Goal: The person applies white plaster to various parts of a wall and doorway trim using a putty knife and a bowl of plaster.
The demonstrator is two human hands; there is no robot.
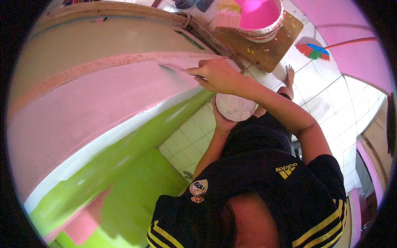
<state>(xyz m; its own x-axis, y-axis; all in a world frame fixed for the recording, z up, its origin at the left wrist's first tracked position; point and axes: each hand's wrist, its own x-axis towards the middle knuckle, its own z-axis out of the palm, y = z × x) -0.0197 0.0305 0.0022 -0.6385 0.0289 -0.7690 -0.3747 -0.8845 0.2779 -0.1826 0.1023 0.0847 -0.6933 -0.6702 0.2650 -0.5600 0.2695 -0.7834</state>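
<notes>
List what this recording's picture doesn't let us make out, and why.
Head view:
Handle of the scraper: mostly hidden inside the right hand.
Most fingers of the left hand: behind the round whitish container.
Far rim of the bucket: cut off by the top edge.
End of the broom handle: lost at the dark lens rim.

From where I stand, the pink wall (95, 99) looks matt and chalky, with the thin scraper blade (167, 66) smeared against it, while the green paintwork (136, 130) below is smoother, with a slight sheen. The whitish paste (233, 108) looks thick and lumpy, the pink paint (256, 14) wet and smooth in its bucket (264, 36). Glossy floor tiles (331, 103) catch the light beside a paint-spotted wooden board (269, 56), and the black T-shirt (248, 182) is soft cloth.
</notes>
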